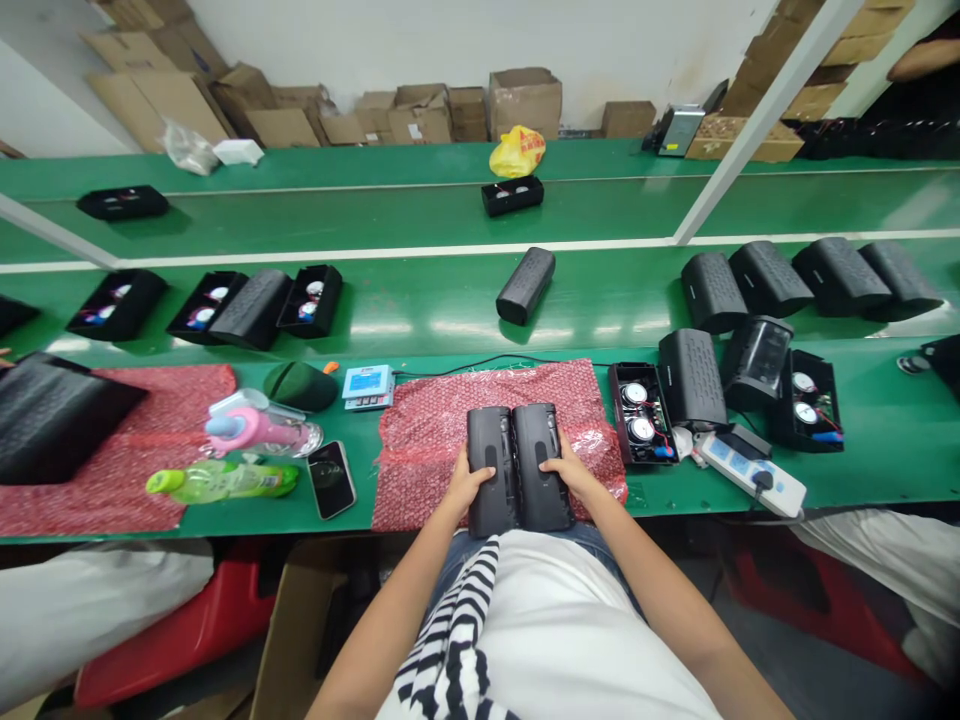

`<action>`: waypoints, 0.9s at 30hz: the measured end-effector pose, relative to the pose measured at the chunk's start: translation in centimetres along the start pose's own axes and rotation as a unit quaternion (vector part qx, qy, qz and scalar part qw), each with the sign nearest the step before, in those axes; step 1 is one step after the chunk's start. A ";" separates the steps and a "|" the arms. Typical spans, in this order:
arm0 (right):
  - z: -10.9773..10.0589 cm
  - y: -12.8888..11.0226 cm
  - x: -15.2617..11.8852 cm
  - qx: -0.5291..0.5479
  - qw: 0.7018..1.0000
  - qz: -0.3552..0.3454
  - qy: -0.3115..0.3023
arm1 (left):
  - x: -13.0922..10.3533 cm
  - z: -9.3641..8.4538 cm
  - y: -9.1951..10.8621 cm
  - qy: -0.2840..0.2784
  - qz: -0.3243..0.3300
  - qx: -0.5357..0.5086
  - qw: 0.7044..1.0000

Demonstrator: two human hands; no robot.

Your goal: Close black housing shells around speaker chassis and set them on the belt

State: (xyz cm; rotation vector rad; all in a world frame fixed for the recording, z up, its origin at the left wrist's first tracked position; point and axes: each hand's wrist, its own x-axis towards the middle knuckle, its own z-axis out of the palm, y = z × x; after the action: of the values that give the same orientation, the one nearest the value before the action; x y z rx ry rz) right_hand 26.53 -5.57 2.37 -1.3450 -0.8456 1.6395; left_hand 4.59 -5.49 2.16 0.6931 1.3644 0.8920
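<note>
Two long black speaker casings (489, 510) stand side by side at the table's front edge, close against my lap. My left hand (463, 484) grips the left one by its outer side, thumb laid across its face. Around the outer side of the right-hand casing (546, 505) my right hand (573, 470) is closed in the same way. Beneath and behind them lies a sheet of red bubble wrap (442, 420). Whether the two casings are joined along the middle I cannot tell.
Right of the wrap are an opened speaker (639, 415), closed speakers (691, 380) and a power strip (754, 475). A blue-screened device (368, 386), a phone (331, 480) and a green bottle (225, 481) lie left. Ahead, one speaker (526, 284) rests on the green line. Co-workers sit either side.
</note>
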 end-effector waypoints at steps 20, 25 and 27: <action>0.5 0.0 0.2 -0.029 0.998 -0.041 0.022 | -0.5 0.0 0.6 0.002 0.004 0.011 1.000; 0.5 -0.3 0.1 -0.033 0.998 -0.045 0.022 | -0.4 -0.1 0.5 0.003 -0.003 0.013 1.000; 0.3 -0.6 -0.3 -0.038 0.998 -0.049 0.006 | -0.4 -0.3 0.4 -0.001 -0.002 0.015 1.000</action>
State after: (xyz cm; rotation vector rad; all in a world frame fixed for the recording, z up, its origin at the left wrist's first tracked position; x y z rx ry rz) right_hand 26.34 -5.56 3.08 -1.3418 -0.9593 1.5351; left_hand 4.23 -5.61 2.68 0.7140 1.3785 0.8699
